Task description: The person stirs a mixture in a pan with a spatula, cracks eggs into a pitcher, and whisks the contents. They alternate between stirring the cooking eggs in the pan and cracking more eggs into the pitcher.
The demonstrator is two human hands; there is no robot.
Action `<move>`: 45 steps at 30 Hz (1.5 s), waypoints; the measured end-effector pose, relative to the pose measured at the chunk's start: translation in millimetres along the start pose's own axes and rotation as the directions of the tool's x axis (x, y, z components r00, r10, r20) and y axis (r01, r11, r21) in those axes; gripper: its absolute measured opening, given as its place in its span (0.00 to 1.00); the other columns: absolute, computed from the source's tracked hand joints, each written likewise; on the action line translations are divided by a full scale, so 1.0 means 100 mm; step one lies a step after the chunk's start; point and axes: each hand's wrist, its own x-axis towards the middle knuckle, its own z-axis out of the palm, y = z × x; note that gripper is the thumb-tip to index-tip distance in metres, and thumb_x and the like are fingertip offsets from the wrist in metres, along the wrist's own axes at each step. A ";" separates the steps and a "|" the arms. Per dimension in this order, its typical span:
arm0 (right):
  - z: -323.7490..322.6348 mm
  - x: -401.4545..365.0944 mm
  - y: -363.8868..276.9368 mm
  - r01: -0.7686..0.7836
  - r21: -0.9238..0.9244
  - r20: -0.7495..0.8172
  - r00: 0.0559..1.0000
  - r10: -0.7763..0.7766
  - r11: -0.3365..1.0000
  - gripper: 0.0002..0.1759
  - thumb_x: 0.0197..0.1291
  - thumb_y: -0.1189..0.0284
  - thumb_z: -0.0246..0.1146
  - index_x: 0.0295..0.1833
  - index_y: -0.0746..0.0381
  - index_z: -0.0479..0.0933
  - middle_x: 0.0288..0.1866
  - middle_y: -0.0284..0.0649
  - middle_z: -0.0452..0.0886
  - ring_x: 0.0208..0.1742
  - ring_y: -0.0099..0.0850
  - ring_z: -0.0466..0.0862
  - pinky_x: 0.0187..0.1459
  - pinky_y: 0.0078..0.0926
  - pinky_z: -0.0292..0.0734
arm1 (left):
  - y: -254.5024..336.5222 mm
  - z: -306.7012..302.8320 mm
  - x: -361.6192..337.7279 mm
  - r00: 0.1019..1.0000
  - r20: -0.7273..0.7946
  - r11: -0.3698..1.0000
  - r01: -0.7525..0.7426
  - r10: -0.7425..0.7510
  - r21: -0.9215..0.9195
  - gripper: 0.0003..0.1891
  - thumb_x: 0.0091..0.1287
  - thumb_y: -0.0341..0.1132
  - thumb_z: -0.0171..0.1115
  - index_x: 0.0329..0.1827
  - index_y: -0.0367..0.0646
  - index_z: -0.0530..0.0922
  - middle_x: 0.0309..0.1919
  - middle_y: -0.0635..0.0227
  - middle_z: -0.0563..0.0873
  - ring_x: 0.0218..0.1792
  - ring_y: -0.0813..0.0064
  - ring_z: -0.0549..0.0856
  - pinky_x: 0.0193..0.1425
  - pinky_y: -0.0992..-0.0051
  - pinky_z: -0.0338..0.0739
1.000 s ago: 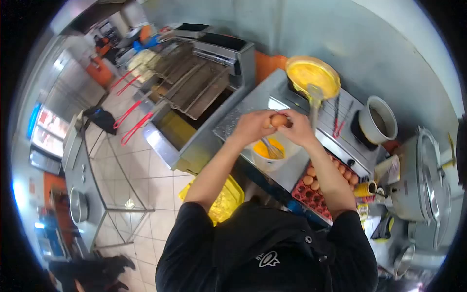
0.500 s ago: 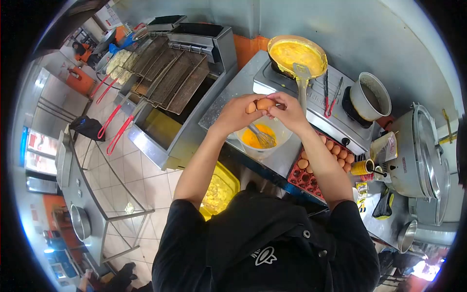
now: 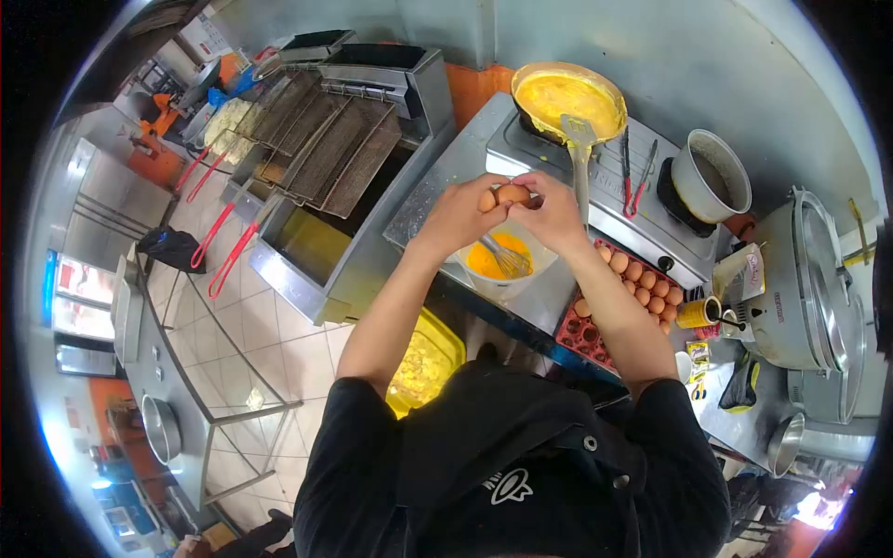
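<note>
Both hands meet above a clear bowl (image 3: 500, 286). My left hand (image 3: 456, 216) is closed around a brown egg (image 3: 486, 200) that peeks out between its fingers. Beside it, a second brown egg (image 3: 513, 193) is pinched between the fingertips of my left hand and my right hand (image 3: 551, 216). Beneath them the bowl contains orange-yellow egg (image 3: 484, 260), and a wire whisk (image 3: 510, 263) leans in it. Under my right forearm lies a red egg tray (image 3: 581, 337) with several brown eggs (image 3: 635, 271) and some bare pockets.
A pan (image 3: 569, 98) of yellow egg mixture sits on the stove (image 3: 595, 186), a spatula (image 3: 579, 153) resting across its rim. Red-handled tongs (image 3: 633, 191) and a pot (image 3: 712, 177) are to its right. Fryer baskets (image 3: 339, 153) stand left; a yellow tub (image 3: 453, 349) is below.
The hands stay together over the bowl, with the fingers shifted slightly around the eggs. The whole view has moved a little.
</note>
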 end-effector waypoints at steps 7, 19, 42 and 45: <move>0.00 -0.04 -0.14 -0.075 -0.065 -0.050 0.996 0.072 0.995 0.21 0.48 0.76 0.69 0.50 0.66 0.77 0.45 0.45 0.85 0.40 0.29 0.86 0.40 0.23 0.81 | 0.00 0.02 0.02 1.000 -0.001 0.999 -0.005 0.005 0.052 0.19 0.60 0.42 0.66 0.53 0.46 0.78 0.42 0.55 0.87 0.45 0.50 0.85 0.48 0.62 0.79; -0.10 -0.05 -0.03 0.124 -0.157 -0.056 0.989 -0.134 0.980 0.24 0.45 0.76 0.69 0.52 0.62 0.75 0.44 0.48 0.84 0.40 0.40 0.87 0.44 0.30 0.82 | -0.07 -0.04 0.08 0.992 -0.001 0.989 -0.125 0.126 0.084 0.18 0.59 0.35 0.63 0.54 0.47 0.78 0.46 0.59 0.85 0.47 0.52 0.83 0.49 0.63 0.78; -1.75 -2.83 -0.14 -0.017 0.737 -0.252 0.921 0.298 0.676 0.45 0.50 0.62 0.77 0.69 0.60 0.59 0.62 0.47 0.74 0.57 0.38 0.81 0.53 0.34 0.80 | 0.25 0.58 -0.96 0.865 0.499 0.679 0.333 0.056 -0.654 0.32 0.59 0.59 0.69 0.49 0.38 0.73 0.42 0.55 0.85 0.40 0.71 0.83 0.39 0.78 0.78; -1.90 -4.30 0.39 -0.317 0.737 -0.252 0.691 0.677 0.597 0.53 0.47 0.54 0.77 0.72 0.60 0.56 0.67 0.58 0.69 0.56 0.40 0.83 0.55 0.33 0.80 | 0.40 1.25 -1.16 0.740 0.673 0.625 0.534 -0.019 -0.570 0.28 0.62 0.55 0.67 0.50 0.37 0.74 0.42 0.56 0.85 0.41 0.73 0.84 0.40 0.78 0.79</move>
